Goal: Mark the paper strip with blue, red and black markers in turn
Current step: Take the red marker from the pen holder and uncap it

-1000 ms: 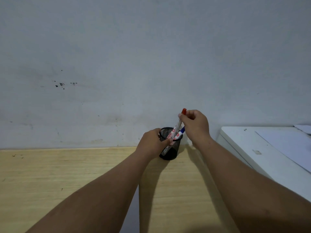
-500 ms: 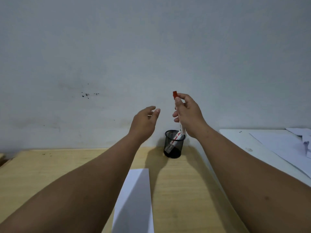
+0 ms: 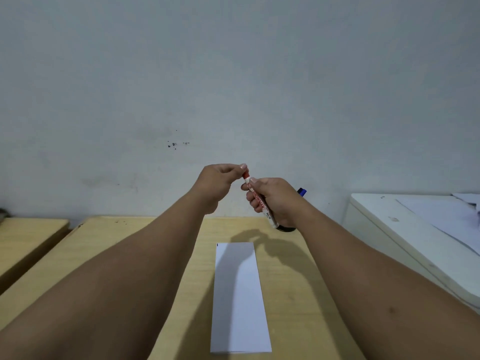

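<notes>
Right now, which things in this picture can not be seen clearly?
- Pen holder, head view: only its base shows; the right hand hides the rest.
- Blue marker: only its cap shows behind that hand.
- Red marker cap: the left hand pinches it; on or off, unclear.
- Paper strip: a tiny dark mark at its far left corner, colour too small to tell.

Open desk [image 3: 155, 255] around paper strip [image 3: 239, 302].
</notes>
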